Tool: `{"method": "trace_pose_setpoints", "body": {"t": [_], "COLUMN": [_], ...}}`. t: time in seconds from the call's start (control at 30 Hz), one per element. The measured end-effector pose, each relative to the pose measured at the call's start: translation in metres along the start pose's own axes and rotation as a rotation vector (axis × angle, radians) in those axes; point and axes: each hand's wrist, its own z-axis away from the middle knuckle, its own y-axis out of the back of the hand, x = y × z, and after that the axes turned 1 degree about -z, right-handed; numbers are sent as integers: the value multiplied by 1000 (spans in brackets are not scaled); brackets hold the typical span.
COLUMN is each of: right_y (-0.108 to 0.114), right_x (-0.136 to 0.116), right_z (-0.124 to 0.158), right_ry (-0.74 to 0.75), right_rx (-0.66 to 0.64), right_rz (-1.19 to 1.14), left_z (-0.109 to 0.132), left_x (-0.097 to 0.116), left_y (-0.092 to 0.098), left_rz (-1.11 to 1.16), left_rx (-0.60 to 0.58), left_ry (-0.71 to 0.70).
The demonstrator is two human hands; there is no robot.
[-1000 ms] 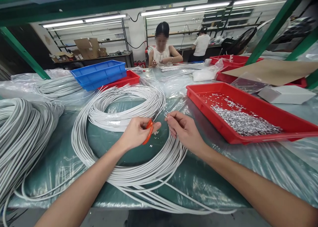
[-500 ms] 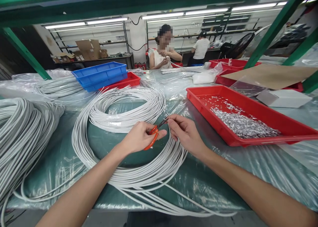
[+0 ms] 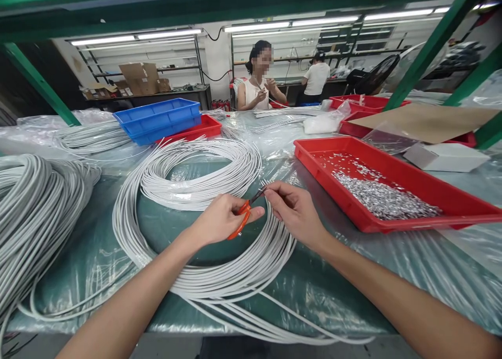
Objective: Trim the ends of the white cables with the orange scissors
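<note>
Partly covered by left hand [image 3: 221, 217]: orange-handled cutters [image 3: 245, 208]. Too small to count: cable ends [image 3: 264, 183] at right hand [image 3: 296, 210]; contact with cutter blades not determinable. Too small to identify: silvery pieces [image 3: 386, 195] in large red tray [image 3: 411, 178]. Cut off by left edge: grey cable heap [image 3: 39, 217]. Cut off by bottom edge: both forearms [image 3: 133, 291]. Partly hidden by blue bin [image 3: 160, 121]: smaller red tray [image 3: 210, 126]. Too distant to tell: item in co-worker's hands [image 3: 267, 89].

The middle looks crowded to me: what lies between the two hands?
In the head view, an orange-handled tool: the left hand grips its handle, and its dark tip reaches the cable ends at the right hand.
</note>
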Motion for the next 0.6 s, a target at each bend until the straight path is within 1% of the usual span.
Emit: {"method": "trace_pose_setpoints", "body": {"t": [0.13,0.27,0.33,0.43,0.6], "right_y": [1,2,3,6,6], "right_x": [1,0,0,-2,-8], "right_z": [-2,-6,-7,-8,-7], "right_ry": [-30,-141,-172,-132,-6], "right_rx": [-25,-95,-109,-100,-27], "right_rz": [-11,-159,-191,-104,35], "left_z": [0,-1,-1,-1,0], "left_x": [-1,-3,-4,-2,3], "left_y": [-1,0,1,1,0], "left_rz": [17,24,24,27,124], "left_rx": [3,13,5,-6,-40], "left_ry": [31,44,51,51,49]}}
